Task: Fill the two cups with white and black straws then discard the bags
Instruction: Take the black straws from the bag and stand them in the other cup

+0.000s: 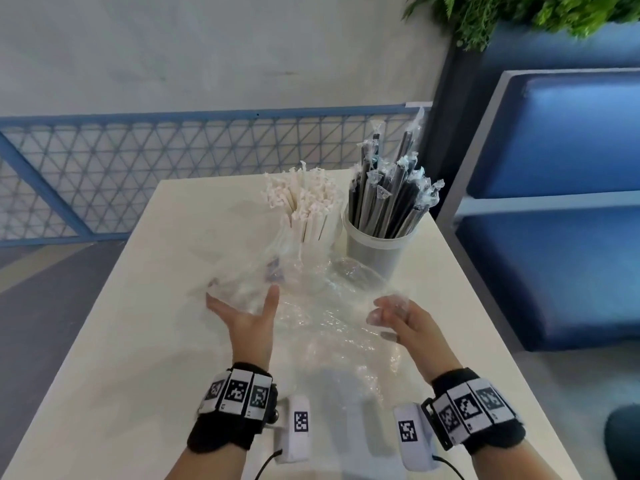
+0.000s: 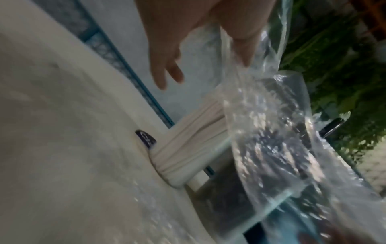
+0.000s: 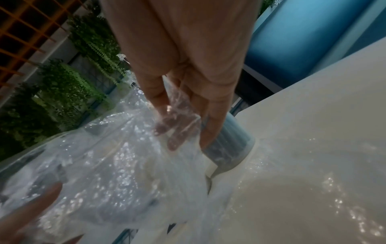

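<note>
Two cups stand at the back of the white table (image 1: pixel 138 341). One holds white paper-wrapped straws (image 1: pixel 304 202) (image 2: pixel 188 148). The other, a grey cup (image 1: pixel 377 251) (image 3: pixel 229 148), holds black straws (image 1: pixel 388 199). Crumpled clear plastic bags (image 1: pixel 329 323) (image 2: pixel 271 148) (image 3: pixel 114 165) lie in front of the cups, partly hiding the white-straw cup. My left hand (image 1: pixel 242 299) (image 2: pixel 206 72) has its fingers spread straight against the bags' left side. My right hand (image 1: pixel 381 325) (image 3: pixel 177 132) touches the right side, film draped over its nearly straight fingertips.
A blue padded bench (image 1: pixel 554 237) runs close along the table's right edge. A blue mesh railing (image 1: pixel 138 168) stands behind the table, with green plants (image 1: pixel 519 15) above the bench. A small dark label (image 1: pixel 273 270) shows through the plastic.
</note>
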Available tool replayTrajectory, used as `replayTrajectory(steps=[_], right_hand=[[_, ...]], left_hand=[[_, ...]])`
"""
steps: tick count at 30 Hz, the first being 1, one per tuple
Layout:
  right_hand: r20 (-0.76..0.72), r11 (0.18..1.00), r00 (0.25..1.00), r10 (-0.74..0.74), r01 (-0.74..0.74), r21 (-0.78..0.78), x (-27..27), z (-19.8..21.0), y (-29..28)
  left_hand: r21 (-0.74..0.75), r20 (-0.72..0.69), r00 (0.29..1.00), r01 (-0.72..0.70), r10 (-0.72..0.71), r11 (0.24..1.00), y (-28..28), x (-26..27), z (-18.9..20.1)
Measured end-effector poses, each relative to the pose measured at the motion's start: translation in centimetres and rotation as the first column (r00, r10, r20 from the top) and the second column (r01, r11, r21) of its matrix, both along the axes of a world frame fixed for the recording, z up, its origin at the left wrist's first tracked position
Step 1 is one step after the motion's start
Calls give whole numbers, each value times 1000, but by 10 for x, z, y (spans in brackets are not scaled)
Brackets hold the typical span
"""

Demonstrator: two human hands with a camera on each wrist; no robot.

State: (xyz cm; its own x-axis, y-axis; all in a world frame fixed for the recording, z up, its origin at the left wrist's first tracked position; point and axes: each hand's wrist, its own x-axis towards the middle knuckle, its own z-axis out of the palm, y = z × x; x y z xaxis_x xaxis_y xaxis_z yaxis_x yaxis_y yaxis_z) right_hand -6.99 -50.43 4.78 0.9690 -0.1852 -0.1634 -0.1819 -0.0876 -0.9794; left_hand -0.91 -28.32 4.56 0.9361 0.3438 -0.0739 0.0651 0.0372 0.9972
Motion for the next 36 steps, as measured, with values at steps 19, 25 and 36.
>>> replayTrajectory(steps=[19,25,36], right_hand=[[10,949,991,-131,128,-287,4,-1,-20],[55,629,985,-167,149,-763,-2,-12,-39],[-675,175,675,298,-733,-657,-10,-71,19]], left_hand=[[628,32,987,104,-160,771,33,28,23],[573,-134,975,224,-180,788,28,16,-4],[959,-105,966,161,-235,233,-9,1,-27]])
